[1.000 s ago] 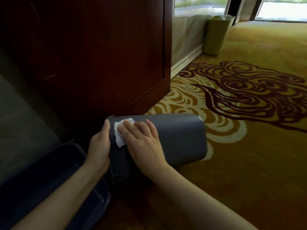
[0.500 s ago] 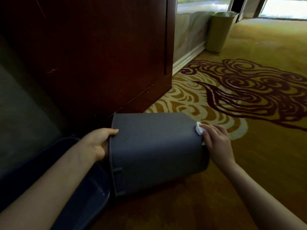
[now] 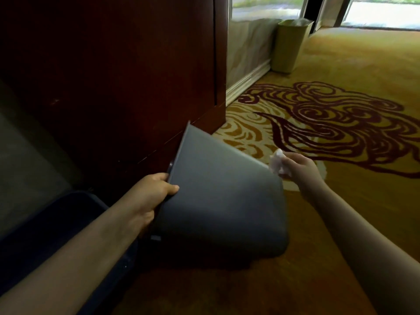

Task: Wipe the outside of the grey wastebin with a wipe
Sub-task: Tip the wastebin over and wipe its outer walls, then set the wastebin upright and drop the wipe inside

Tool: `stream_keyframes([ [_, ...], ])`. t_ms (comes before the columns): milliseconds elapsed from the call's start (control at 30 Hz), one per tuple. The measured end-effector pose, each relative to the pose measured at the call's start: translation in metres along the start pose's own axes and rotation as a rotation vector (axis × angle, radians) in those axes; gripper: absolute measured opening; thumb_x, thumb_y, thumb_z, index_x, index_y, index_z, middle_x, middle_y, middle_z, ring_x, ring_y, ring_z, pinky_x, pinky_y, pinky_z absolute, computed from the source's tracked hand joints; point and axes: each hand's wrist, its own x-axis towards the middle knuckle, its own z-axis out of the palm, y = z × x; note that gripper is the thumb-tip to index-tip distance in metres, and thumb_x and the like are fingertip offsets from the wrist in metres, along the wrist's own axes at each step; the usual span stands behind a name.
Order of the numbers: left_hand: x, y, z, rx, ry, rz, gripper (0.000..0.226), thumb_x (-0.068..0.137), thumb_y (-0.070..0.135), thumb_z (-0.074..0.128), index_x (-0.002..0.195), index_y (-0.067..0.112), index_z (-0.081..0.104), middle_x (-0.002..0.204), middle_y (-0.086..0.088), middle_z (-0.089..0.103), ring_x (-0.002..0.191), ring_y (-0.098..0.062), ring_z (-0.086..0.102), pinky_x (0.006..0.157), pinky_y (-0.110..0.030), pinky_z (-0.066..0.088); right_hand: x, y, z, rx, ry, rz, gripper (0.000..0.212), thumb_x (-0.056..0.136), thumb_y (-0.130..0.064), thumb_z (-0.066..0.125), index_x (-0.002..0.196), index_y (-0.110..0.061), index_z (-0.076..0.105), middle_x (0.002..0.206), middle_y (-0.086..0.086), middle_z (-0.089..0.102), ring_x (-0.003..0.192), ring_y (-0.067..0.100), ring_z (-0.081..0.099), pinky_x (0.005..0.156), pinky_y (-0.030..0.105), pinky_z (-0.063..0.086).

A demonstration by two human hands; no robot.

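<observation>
Tilted up since half a second ago: grey wastebin [image 3: 218, 201] no longer lying level on the carpet [image 3: 341, 223], rim end raised toward the dark wood cabinet [image 3: 113, 76], closed base end resting low on the floor. Lifted clear of the bin wall, too: wipe [image 3: 277, 164], a second back pressed flat near the rim, then run along to the base corner, now bunched in the closed fingers of the right hand [image 3: 300, 170], just beside the bin's far base corner but apart from it. Likely one pass along that face finished, with a fresh side being turned up for the next stroke. Clamped on the rim at the near left edge: left hand [image 3: 151, 196], thumb across the outer wall, fingers hidden inside the mouth.
</observation>
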Motion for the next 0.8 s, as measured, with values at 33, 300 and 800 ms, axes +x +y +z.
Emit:
stream_keyframes([
  [33, 0.000, 0.002, 0.003, 0.038, 0.007, 0.027, 0.029, 0.088, 0.001, 0.048, 0.116, 0.005, 0.056, 0.094, -0.012, 0.065, 0.086, -0.027, 0.061, 0.071, -0.037, 0.050, 0.003, -0.008, 0.001, -0.020, -0.006, 0.000, 0.027, 0.091, -0.030, 0.053, 0.111, -0.014, 0.062, 0.102, 0.007, 0.067, 0.091, 0.018, 0.064, 0.074, 0.029, 0.053],
  [300, -0.006, 0.024, 0.013, 0.387, 0.108, 0.338, 0.045, 0.089, 0.013, 0.054, 0.132, 0.008, 0.045, 0.125, -0.011, 0.059, 0.110, -0.025, 0.057, 0.083, -0.032, 0.046, 0.023, -0.087, 0.004, -0.109, -0.042, -0.205, 0.036, 0.090, -0.022, 0.055, 0.125, -0.017, 0.051, 0.112, 0.002, 0.057, 0.090, 0.013, 0.062, 0.069, 0.028, 0.054],
  [800, 0.015, 0.055, -0.020, 1.068, 0.266, 0.751, 0.023, 0.090, 0.021, 0.048, 0.110, 0.026, 0.060, 0.095, 0.005, 0.069, 0.083, -0.008, 0.063, 0.078, -0.031, 0.052, 0.057, -0.155, 0.033, -0.903, -0.522, -0.655, 0.035, 0.089, -0.021, 0.055, 0.124, -0.023, 0.053, 0.126, 0.000, 0.055, 0.104, 0.006, 0.046, 0.075, 0.019, 0.037],
])
